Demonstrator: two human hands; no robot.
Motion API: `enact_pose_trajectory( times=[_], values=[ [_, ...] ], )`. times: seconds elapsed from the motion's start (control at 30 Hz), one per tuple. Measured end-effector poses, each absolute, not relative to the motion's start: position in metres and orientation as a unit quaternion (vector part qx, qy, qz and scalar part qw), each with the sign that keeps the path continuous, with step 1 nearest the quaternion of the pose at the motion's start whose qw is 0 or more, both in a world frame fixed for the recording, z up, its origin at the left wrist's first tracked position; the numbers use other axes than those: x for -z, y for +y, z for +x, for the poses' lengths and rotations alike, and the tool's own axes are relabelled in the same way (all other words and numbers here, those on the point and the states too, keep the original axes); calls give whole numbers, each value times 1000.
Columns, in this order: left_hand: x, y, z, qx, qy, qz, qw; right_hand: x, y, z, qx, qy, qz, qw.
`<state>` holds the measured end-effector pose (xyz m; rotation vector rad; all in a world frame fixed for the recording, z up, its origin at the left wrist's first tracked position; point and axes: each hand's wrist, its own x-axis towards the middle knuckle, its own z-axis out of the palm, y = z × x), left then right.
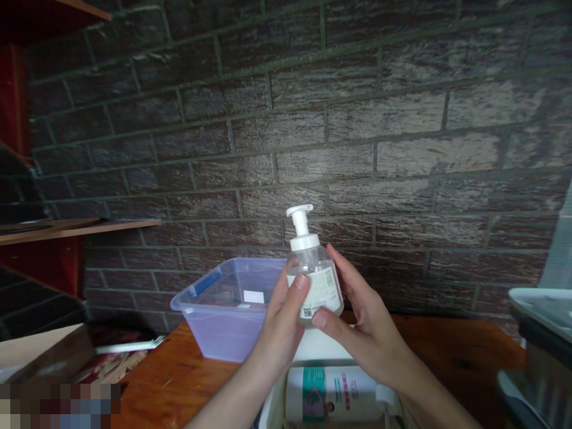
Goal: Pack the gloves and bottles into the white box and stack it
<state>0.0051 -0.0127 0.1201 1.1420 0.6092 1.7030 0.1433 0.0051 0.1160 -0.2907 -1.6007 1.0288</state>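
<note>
Forearms [239,387], pump bottle [320,286] pointing up, axis leaning slightly left

You face a dark brick-patterned wall [268,119] at twelve o'clock. At nine you have a wooden shelf [80,231] above a red support [51,262], at ten an upper shelf [53,21]. An open box [49,363] sits at your eight, plastic containers [543,345] at four, a brown wooden desk [456,348] between them.

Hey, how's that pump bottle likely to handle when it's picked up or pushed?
The pump bottle is probably fairly stiff: its clear body shows no dent between the left hand and right hand. Its smooth, shiny sides could be slippery if wet. On its side it might roll, since the body looks rounded, though the protruding white pump may check that.
</note>
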Motion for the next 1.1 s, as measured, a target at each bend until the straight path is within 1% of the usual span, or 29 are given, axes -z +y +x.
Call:
enact_pose_trajectory(
  times=[0.17,0.27,0.43,0.53,0.7,0.83,0.93,1.03,1.1],
  values=[
    [-124,-12,8,-685,238,447,524,-121,1,145,-498,-690,-112,513],
    [-124,-9,5,-677,249,479,500,-116,3,142,-502,-680,-103,524],
    [-124,-9,-6,-658,329,551,394,-104,12,135,-436,-686,-120,571],
    [-124,-10,-8,-637,326,580,390,-100,17,135,-385,-698,-144,586],
    [-122,-8,-2,-664,293,551,412,-101,21,138,-352,-715,-156,583],
    [-119,-6,1,-682,267,538,417,-103,16,142,-406,-715,-124,556],
    [-117,-6,2,-694,233,515,446,-105,13,145,-455,-709,-103,529],
    [-117,-5,3,-694,214,501,470,-105,11,144,-480,-698,-82,526],
    [-117,-4,1,-686,222,516,463,-104,11,143,-484,-689,-75,534]
  ],
)
